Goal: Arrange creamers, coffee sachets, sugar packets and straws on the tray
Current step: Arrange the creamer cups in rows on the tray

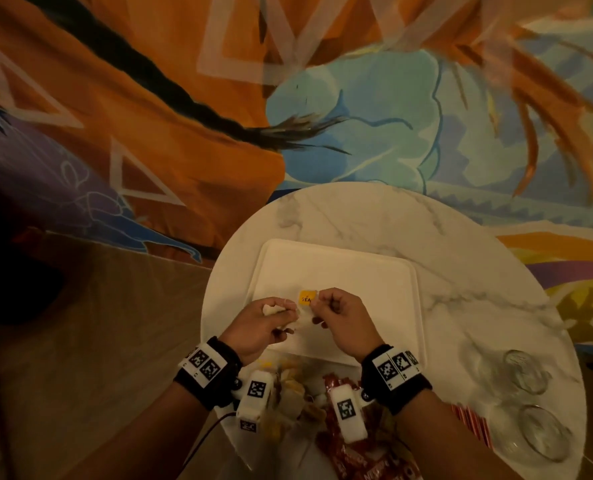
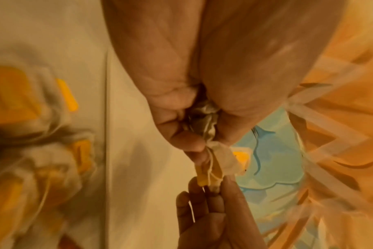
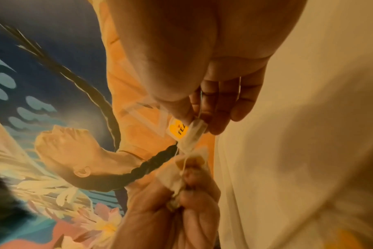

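Note:
A white rectangular tray (image 1: 357,271) lies on a round marble table (image 1: 461,306). Both hands hover over its near part. My left hand (image 1: 274,315) grips a crumpled bunch of tea bags (image 2: 202,118). My right hand (image 1: 335,306) pinches one tea bag (image 3: 192,137) with a yellow tag (image 1: 305,298) that reads TEA. Strings still link that bag to the bunch. In the left wrist view the left hand (image 2: 194,143) and the right fingers (image 2: 211,200) meet at the bag (image 2: 221,161). In the right wrist view the right hand (image 3: 202,118) pinches above the left hand (image 3: 181,202).
A heap of tea bags (image 1: 291,386) and red coffee sachets (image 1: 350,455) lies on the table's near edge, under my wrists. Red-and-white striped straws (image 1: 472,420) and two upturned glasses (image 1: 523,372) sit at the right. A painted wall stands behind the table.

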Demonstrator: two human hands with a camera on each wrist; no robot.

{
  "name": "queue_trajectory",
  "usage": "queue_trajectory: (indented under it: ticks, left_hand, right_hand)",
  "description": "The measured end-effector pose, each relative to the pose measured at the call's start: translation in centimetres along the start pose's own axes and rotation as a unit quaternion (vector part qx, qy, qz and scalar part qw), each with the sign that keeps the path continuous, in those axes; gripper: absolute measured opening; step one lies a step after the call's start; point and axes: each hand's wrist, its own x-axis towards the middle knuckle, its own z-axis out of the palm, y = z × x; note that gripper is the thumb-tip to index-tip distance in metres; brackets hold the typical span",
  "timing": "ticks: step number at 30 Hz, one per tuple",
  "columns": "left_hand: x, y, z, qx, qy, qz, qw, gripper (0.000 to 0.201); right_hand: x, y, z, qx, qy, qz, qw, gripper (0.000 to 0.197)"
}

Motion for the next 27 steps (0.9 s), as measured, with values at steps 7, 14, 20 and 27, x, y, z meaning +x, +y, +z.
queue_trajectory:
  ticks: [7,14,20,27]
  left_hand:
    - [1.9,2.1,-3.7,-0.121,0.087,-0.013,0.989,0.014]
    - [3.7,3.8,-7.0,-0.155,0.067,-0.016,0.985,0.036]
    - [4.8,5.0,-7.9,-0.131,0.062,0.006,0.989,0.027]
    - [6.2,5.5,-7.9,-0.099,0.083,0.012,0.992,0.028]
  right_hand:
    - [10.2,-0.8,3.0,-0.076,0.028,0.022,0.997,0.021]
    - [18.2,0.0,6.6,-0.187,0.019,0.077,0.979,0.028]
    - [21.1,0.8,7.6,-0.335,0.03,0.086,0.938,0.029]
    - [20.5,-0.3,7.6,-0.341,0.052,0.078,0.935,0.032]
